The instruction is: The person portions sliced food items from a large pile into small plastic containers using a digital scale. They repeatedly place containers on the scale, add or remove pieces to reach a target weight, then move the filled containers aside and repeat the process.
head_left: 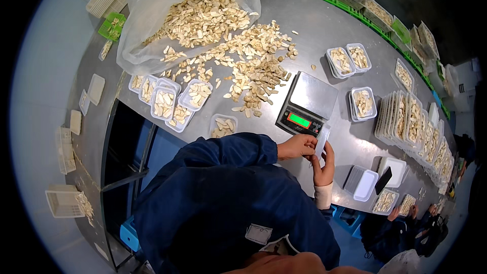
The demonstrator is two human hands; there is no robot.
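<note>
My left hand [297, 147] and my right hand [324, 166] pinch a thin translucent plastic piece [322, 139] between them. It is seen nearly edge-on, so I cannot tell whether it is a lid or a shallow tray. Just beyond my fingers lies a digital scale [314, 95] with a bare metal plate and a lit green display. Left of the scale, a heap of pale, brown-edged slices [258, 73] spreads out from a large translucent bag [139, 35]. A small plastic tray of slices [223, 126] sits near my left forearm.
Filled trays [164, 102] cluster at the left table edge; more [362, 103] stand right of the scale. Stacked filled trays [406, 122] line the right side, near a stack of white lids or trays [362, 182]. Another person's hands [395, 213] work at lower right.
</note>
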